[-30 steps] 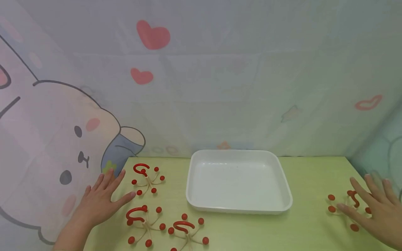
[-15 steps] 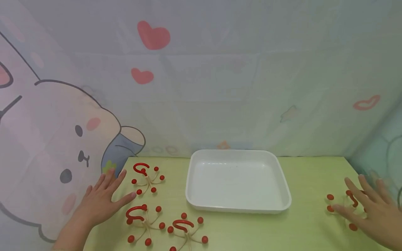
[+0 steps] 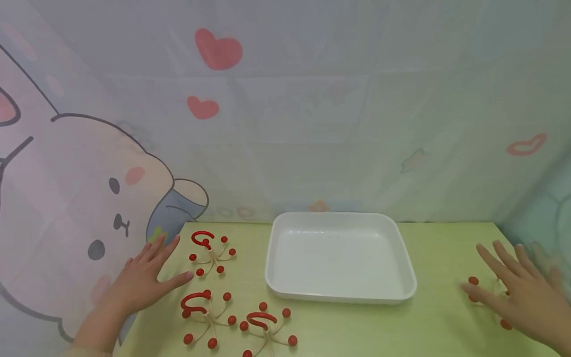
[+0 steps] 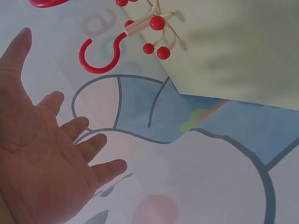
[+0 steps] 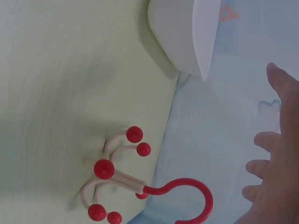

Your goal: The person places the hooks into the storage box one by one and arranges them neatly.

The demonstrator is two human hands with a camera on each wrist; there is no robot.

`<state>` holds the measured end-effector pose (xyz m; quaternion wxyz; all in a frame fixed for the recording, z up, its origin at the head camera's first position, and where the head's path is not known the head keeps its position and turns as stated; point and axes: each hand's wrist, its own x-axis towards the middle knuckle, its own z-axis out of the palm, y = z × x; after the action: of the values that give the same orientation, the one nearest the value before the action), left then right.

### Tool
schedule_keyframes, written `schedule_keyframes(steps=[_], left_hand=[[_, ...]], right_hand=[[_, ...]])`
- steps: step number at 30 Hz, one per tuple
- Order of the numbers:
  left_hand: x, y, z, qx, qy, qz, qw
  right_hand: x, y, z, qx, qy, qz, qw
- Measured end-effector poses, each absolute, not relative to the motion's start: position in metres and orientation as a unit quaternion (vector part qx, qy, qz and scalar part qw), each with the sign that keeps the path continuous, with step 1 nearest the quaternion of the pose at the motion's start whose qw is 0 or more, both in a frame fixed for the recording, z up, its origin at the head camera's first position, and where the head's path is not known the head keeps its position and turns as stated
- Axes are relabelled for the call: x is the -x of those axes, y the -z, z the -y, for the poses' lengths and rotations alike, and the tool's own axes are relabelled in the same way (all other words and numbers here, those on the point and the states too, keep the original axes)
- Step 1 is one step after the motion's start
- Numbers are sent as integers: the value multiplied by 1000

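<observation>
Both hands hold nothing, their fingers spread. My left hand [image 3: 140,285] hovers at the table's left edge, its thumb nearest a multi-arm hook hanger [image 3: 213,256] with a red hook and pale curved arms tipped with red balls. Two similar hangers, one at front left [image 3: 207,317] and one at front centre [image 3: 267,336], stand nearby. My right hand [image 3: 519,297] is over another hanger [image 3: 473,281] on the right, partly hiding it. In the right wrist view that hanger [image 5: 124,179] stands apart from the fingers. The left wrist view shows the palm beside a hanger [image 4: 135,29].
A white rectangular tray [image 3: 341,263] sits at the back middle of the light green table [image 3: 348,332], with no objects inside. Behind it hangs a pale curtain [image 3: 312,114] printed with hearts and a rabbit.
My right hand has shifted left, covering more of the right hanger. The left hand has barely moved, and the hangers and tray stay in place.
</observation>
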<state>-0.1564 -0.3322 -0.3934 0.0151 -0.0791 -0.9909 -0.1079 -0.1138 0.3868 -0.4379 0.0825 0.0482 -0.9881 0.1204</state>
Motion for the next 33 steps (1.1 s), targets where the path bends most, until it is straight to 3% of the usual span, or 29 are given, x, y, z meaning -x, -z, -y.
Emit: schedule_keyframes(steps=[6,20,33], left_hand=[[167,391,337,106,109,988,19],[198,385,345,133,133,982,13],[217,394,349,119,168,978,11]], right_hand=[[121,433,-379,-63,-171,982,52],[127,423,-360,-31,-327,941,-87],[134,440,-355,-47,-373,919,-116]])
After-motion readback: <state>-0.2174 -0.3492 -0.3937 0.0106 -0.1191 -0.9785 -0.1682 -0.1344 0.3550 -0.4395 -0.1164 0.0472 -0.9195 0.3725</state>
